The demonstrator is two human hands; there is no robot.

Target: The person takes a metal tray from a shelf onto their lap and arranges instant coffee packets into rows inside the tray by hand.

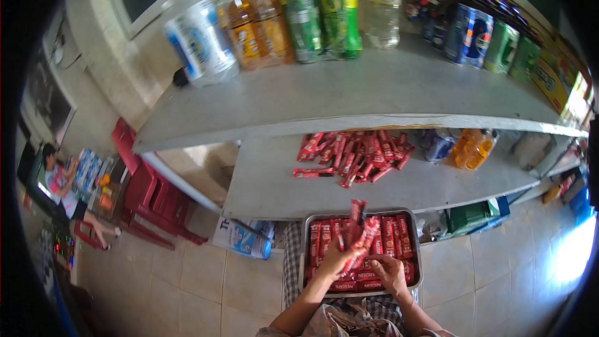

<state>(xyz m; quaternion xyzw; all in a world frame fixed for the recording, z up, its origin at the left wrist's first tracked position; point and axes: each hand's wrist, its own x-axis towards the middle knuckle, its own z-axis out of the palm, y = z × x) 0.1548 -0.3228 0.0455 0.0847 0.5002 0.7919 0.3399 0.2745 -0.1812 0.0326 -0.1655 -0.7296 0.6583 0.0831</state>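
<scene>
My left hand (339, 261) is closed round several red sachets (362, 234) held upright over a metal tray (419, 246). Beside it, on the right, my right hand (390, 273) has its fingers bent together above the tray; whatever they may hold is too small to name. Rows of red sachets (399, 237) fill the tray, some upright and some lying across near its front. The tray rests on a checked cloth (291, 262) at my lap. On the lower shelf ahead lies a loose pile of similar sachets (365, 153).
The upper grey shelf (349, 90) carries bottles (318, 19) and cans (468, 34). Orange bottles (475, 148) stand on the lower shelf (268, 181). Red plastic chairs (150, 193) are at the left, with another person (59, 181) seated beyond. A blue-white box (243, 236) stands on the floor.
</scene>
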